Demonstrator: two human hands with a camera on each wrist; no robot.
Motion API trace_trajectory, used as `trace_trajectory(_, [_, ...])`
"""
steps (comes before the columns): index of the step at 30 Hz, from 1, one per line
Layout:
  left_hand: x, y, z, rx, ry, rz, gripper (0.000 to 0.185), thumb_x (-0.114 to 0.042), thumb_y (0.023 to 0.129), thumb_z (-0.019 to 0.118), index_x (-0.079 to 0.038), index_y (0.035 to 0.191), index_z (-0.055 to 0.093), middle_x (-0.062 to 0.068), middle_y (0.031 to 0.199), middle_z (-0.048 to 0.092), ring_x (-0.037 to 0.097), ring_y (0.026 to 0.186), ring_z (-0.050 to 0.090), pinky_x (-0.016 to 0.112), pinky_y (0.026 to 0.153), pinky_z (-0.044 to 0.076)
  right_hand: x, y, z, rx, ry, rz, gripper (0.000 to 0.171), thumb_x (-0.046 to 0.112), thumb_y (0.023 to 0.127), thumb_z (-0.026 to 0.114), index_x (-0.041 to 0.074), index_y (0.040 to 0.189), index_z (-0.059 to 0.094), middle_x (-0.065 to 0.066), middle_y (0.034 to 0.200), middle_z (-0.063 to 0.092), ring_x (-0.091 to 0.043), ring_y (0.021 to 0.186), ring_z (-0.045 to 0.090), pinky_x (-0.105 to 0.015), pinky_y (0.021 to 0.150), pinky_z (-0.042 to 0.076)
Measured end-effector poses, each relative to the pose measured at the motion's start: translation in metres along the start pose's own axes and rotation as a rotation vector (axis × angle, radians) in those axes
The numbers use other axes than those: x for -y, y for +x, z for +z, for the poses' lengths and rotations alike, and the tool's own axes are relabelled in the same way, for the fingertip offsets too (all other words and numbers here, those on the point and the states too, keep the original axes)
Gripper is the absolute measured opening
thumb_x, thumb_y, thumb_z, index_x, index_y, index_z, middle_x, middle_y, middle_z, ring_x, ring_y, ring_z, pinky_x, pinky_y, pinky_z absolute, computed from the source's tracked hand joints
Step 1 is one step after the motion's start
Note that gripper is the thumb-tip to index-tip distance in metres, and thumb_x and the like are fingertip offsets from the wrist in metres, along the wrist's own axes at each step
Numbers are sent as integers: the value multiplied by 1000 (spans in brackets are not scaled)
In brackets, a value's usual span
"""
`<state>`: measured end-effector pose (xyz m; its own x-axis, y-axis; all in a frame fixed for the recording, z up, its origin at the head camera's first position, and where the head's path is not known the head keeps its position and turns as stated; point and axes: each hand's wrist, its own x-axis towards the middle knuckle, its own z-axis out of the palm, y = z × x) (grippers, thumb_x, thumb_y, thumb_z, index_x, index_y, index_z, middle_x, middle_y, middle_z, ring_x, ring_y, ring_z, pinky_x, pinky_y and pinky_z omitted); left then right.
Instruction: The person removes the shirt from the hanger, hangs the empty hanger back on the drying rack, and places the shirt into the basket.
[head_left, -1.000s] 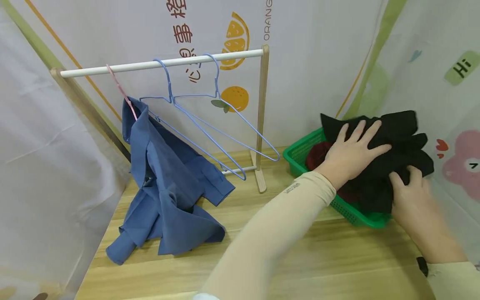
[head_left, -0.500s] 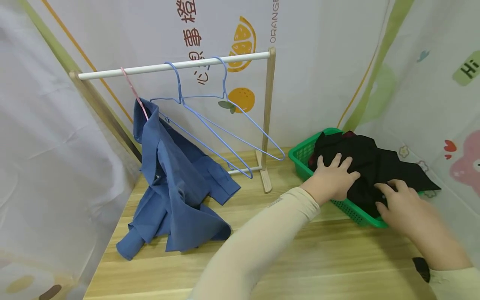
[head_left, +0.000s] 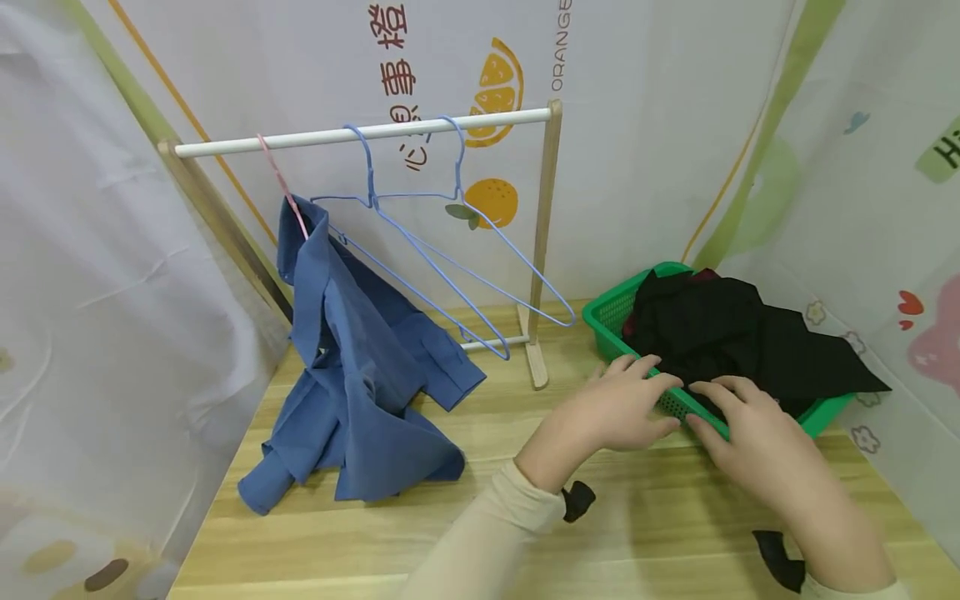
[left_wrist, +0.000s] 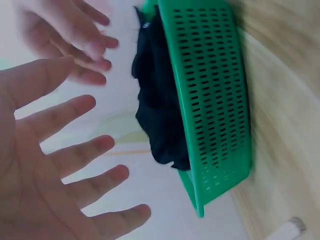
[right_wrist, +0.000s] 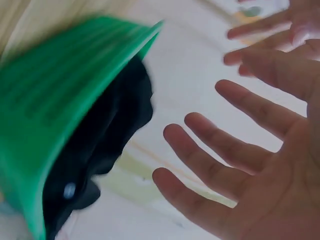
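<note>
head view: both hands are seen at the near rim of the green basket (head_left: 825,410), the left hand (head_left: 611,412) and right hand (head_left: 750,433) with fingers spread and nothing gripped, as the wrist views confirm. the black garment (head_left: 738,342) is piled in the basket, one corner draped over the right edge. it is judged soft, light and limp, best taken by a bunched fold at the top of the heap, not by the trailing corner.

Both bare hands hover low, side by side: left hand (head_left: 611,408) at ten o'clock of right hand (head_left: 750,425), fingers spread, holding nothing.
</note>
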<state>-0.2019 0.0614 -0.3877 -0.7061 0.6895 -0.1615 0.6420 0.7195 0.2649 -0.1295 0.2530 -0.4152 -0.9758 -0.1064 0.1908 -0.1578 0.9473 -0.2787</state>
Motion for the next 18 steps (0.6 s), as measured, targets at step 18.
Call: trace_trajectory(18, [19,-111,59,-264,-116,-58,44,-36,106,63,-34,150,59,-7,173,37,32,160,38,63,121,42,95,-24,57,67,350,86,42,17,103,70,15,145,64,-9,147,63,-40,134,63,-63,103,56])
